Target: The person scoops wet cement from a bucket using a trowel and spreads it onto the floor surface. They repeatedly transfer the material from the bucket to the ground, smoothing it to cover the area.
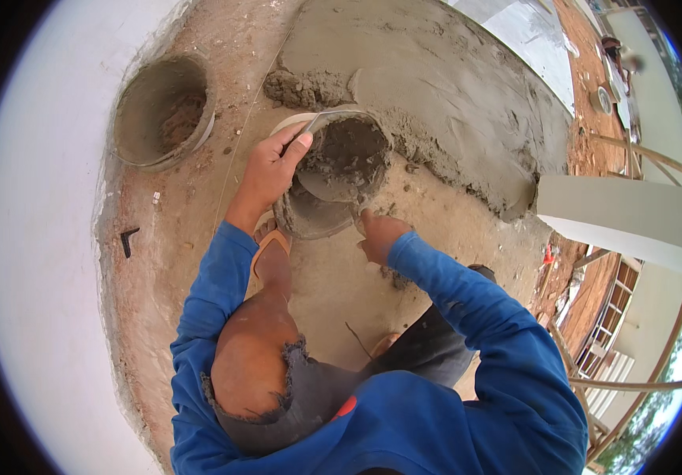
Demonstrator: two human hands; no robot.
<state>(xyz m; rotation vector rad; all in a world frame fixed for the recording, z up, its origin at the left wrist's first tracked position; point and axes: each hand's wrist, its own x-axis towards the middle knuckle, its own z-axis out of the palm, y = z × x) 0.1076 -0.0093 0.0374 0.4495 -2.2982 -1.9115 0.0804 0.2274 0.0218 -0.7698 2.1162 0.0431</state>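
A mortar-caked bucket point(321, 222) stands tilted in front of me, with wet grey mortar point(349, 146) inside it. At the bucket's left rim, my left hand point(272, 172) is closed on a thin grey strip that looks like metal point(315, 121); its full shape is hidden. My right hand point(382, 236) grips a trowel point(329, 187) at the right of the bucket. The trowel's blade reaches into the bucket, against the mortar, and its handle is mostly covered by my fingers.
Wet mortar point(428, 79) is spread across the floor ahead, with a rough edge. A second bucket point(163, 111) stands by the white wall point(40, 237). A black angled piece point(127, 241) lies near it. A pale pillar point(618, 218) rises at right; another person point(614, 51) is far off.
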